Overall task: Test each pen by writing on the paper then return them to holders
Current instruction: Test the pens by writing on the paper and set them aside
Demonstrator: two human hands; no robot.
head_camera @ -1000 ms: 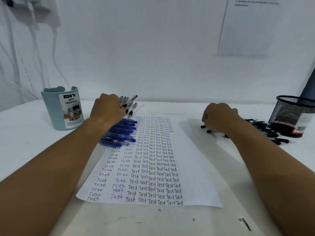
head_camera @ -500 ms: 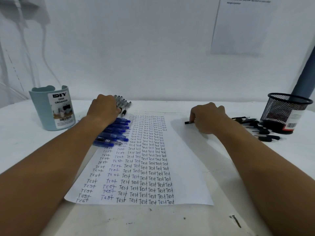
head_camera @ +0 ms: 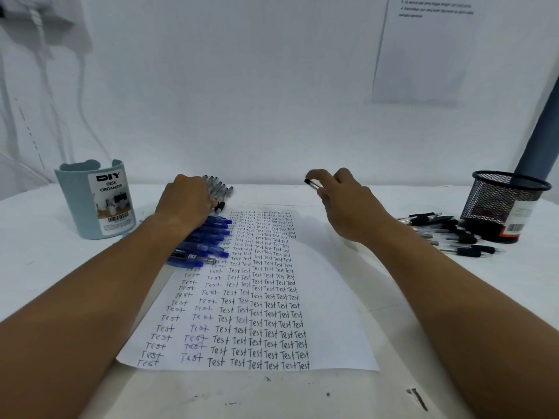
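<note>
A white paper (head_camera: 329, 300) covered with columns of the word "Test" lies in front of me. My left hand (head_camera: 184, 201) rests palm down on a row of blue pens (head_camera: 211, 237) at the paper's upper left edge, with several clear black-tipped pens (head_camera: 219, 190) just beyond its fingers. My right hand (head_camera: 344, 201) is raised above the paper's top right part and pinches a black pen (head_camera: 311, 183) between its fingers. A light blue desk organizer (head_camera: 95, 201) stands at the left. A black mesh pen holder (head_camera: 505, 204) stands at the right.
Several black pens (head_camera: 447, 234) lie in a loose pile beside the mesh holder. A printed sheet (head_camera: 423, 49) hangs on the white wall behind. A grey pole (head_camera: 541, 137) rises at the far right. A small dark scrap (head_camera: 419, 397) lies near the table's front edge.
My right hand left the black pen pile, moved left toward the paper's top with one black pen, and has now lifted it off the table. My left hand stayed on the blue pens.
</note>
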